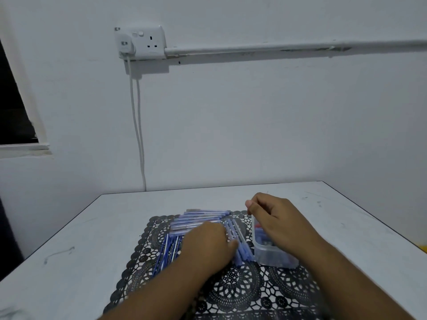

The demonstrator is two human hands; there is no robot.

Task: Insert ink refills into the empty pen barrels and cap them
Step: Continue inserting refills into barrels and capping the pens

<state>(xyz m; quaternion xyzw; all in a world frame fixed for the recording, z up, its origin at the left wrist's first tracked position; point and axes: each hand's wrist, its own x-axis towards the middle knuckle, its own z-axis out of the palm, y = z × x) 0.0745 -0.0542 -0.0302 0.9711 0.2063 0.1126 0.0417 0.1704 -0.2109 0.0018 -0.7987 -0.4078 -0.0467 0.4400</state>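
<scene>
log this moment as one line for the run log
left hand: on pen barrels and refills | right hand: over clear container, grip unclear | surface: black lace mat | capping: not seen

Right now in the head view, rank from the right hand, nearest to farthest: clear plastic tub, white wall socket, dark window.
From the right hand:
1. Clear plastic tub: directly under the hand, on the black lace mat.
2. White wall socket: on the wall, up and to the left.
3. Dark window: far left edge, farthest.
</scene>
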